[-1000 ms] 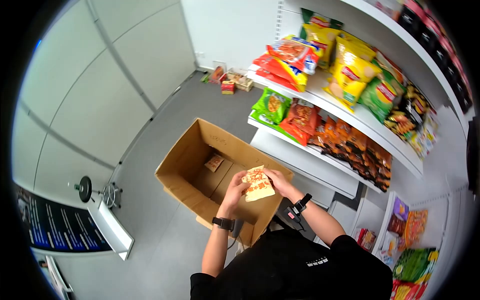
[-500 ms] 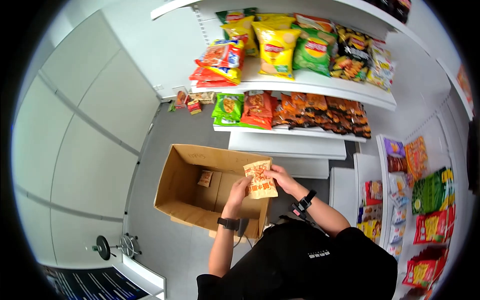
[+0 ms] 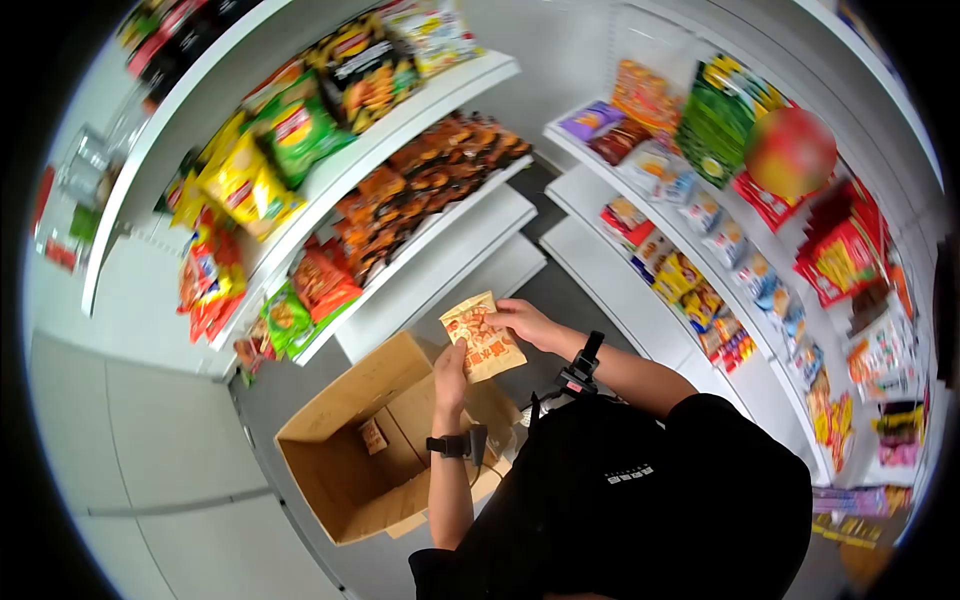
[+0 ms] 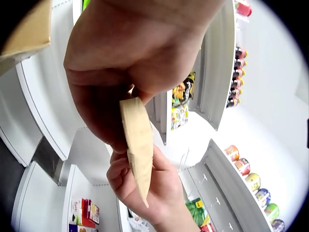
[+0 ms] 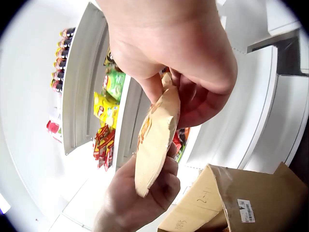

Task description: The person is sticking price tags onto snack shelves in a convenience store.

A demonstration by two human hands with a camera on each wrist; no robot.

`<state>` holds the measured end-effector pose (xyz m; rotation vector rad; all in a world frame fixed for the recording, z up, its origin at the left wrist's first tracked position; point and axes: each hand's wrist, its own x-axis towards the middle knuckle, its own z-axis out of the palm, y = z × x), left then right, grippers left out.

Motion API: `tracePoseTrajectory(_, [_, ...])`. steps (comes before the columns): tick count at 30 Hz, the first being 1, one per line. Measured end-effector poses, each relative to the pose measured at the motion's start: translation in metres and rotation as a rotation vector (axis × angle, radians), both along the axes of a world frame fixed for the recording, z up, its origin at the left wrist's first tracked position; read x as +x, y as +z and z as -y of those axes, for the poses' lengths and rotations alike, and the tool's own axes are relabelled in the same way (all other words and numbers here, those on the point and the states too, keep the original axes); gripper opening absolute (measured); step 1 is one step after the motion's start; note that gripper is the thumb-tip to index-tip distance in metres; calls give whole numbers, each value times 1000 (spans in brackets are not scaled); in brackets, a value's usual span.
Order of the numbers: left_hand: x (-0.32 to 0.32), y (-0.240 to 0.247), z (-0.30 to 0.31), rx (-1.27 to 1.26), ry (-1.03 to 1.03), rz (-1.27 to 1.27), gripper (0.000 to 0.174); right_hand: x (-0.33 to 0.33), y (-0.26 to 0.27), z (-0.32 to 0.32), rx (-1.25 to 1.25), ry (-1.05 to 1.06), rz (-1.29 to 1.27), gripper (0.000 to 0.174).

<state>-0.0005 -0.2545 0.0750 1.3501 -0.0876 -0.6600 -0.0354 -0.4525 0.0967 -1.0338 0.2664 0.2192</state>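
A cream snack bag (image 3: 490, 350) with orange print is held between both hands, in front of the chest. My left hand (image 3: 450, 382) pinches its left edge, thumb on the printed face. The right hand (image 3: 530, 326) grips the opposite upper edge, its thumb also lying on the front. Seen edge-on in the left wrist view, the bag (image 4: 138, 140) looks puffed and narrow. Below and left of the hands stands an open cardboard box (image 3: 335, 405), with a similar small packet (image 3: 373, 436) lying on its bottom.
Left of the hands, a white shelf (image 3: 420, 98) carries chip bags, with rows of orange-and-black packets (image 3: 420, 180) beneath. Another shelf unit (image 3: 690, 255) on the right holds many small snack packs and a large green bag (image 3: 715, 125). Grey floor (image 3: 570, 295) shows between the units.
The head view has swung right, bringing the right-hand shelves further in while the chip shelf and box shift left. Both hands keep hold of the snack bag.
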Motion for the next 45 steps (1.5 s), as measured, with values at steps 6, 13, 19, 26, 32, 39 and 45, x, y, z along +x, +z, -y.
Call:
tracePoseTrajectory(6, [-45,3,50,85,-170,63,33,-76,-4,43,34,-190,-14,33])
tracePoseTrajectory(13, [-129,20,98,120,-264,-115,36,-173,-7,85,39,-365,-19,33])
tracePoseTrajectory(19, [-205,10,151,130,-419,-108,35,-280,-21,117,-19,-538,-54,36])
tracePoseTrajectory(26, [-260,-14,187,140,-619,-62,30,-372,-27,129,-35,-654,-129,38])
tracePoseTrajectory(32, [-278,-2,181,127,-610,-116,27,-389,-39,113,-12,-682,-161,39])
tracePoseTrajectory(39, [-259,10,140,52,-601,-154,33,-367,-17,78,11,-636,-135,37])
tracePoseTrajectory(45, [-243,-1,95,8,-506,-212,34,-343,-18,36,-7,-675,-135,36])
